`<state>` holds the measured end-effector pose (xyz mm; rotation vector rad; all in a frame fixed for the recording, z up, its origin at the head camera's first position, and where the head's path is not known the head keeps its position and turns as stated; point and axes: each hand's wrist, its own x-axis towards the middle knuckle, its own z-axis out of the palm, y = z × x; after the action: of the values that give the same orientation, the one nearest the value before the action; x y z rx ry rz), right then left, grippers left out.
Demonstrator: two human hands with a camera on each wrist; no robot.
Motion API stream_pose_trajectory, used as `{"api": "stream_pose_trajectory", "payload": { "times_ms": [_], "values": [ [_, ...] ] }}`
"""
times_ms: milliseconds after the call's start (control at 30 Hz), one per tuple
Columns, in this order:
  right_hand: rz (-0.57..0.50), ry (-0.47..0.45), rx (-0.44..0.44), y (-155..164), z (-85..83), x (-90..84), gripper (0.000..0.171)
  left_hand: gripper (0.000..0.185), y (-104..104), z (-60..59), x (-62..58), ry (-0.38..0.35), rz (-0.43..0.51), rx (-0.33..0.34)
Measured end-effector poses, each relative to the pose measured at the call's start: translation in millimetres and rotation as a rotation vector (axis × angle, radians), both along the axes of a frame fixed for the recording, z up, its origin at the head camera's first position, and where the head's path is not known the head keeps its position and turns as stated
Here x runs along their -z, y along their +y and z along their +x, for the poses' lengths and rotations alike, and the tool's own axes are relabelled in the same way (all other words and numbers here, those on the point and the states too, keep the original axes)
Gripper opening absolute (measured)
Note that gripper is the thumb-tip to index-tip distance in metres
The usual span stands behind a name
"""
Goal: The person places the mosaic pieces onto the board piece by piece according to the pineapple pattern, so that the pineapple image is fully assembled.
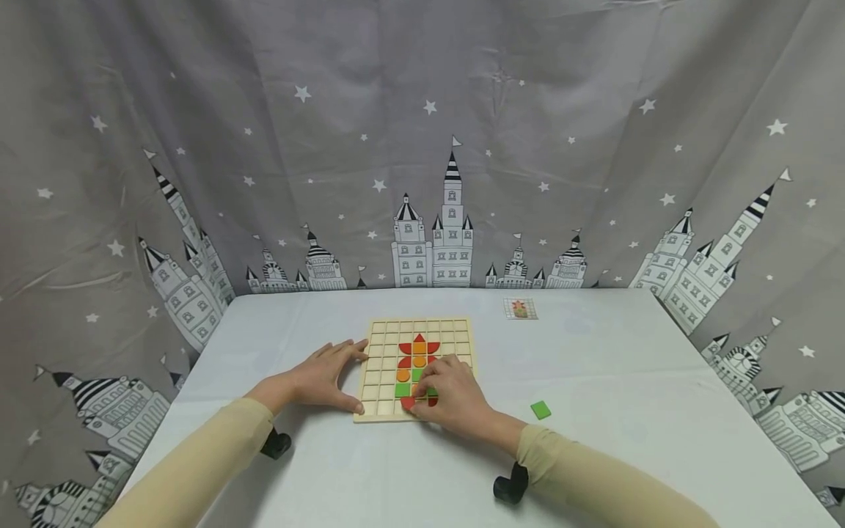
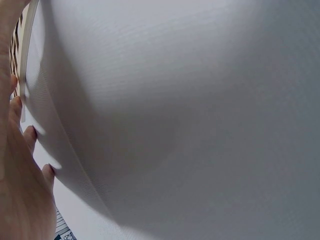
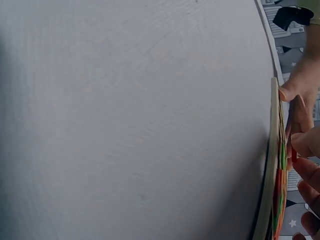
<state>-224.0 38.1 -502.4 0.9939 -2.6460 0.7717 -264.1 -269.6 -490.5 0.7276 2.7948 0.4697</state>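
Wood grid first: the shallow wooden board (image 1: 416, 367) lies flat on the white table (image 1: 594, 381), near the middle, its square cells mostly bare. Down its centre column sits a flower of coloured pieces (image 1: 418, 350): a red pointed top with red petals either side, orange rounds below, then green squares toward the near edge. Most of the lower part is hidden under my fingers, so I cannot count those pieces.

Beyond the board, toward the curtain (image 1: 422, 147), a small pattern card (image 1: 520, 309) lies flat with a tiny flower picture on it. One loose green square (image 1: 540, 410) lies on the table to the right of the board, well apart from it and just beyond my right wrist.

My left hand (image 1: 323, 378) lies palm down with straight fingers, fingertips against the board's left edge and thumb reaching toward its near left corner; it grips nothing. In the left wrist view the fingers (image 2: 30, 135) lie flat along the tabletop.

My right hand (image 1: 452, 392) covers the near middle of the board, fingers curled down onto the pieces. A red piece (image 1: 408, 402) shows at my thumb and fingertips by the near edge, and I seem to pinch it. The right wrist view shows the board (image 3: 276, 165) edge-on with my fingertips (image 3: 300, 145) bent over it.
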Motion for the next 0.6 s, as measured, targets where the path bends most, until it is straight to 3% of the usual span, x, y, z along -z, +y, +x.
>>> {"api": "stream_pose_trajectory", "payload": {
  "times_ms": [600],
  "values": [
    [0.051,0.032,0.053,-13,2.3,5.6,0.015,0.104,-1,-1.1,1.1,0.005,-0.001,-0.004]
  ]
}}
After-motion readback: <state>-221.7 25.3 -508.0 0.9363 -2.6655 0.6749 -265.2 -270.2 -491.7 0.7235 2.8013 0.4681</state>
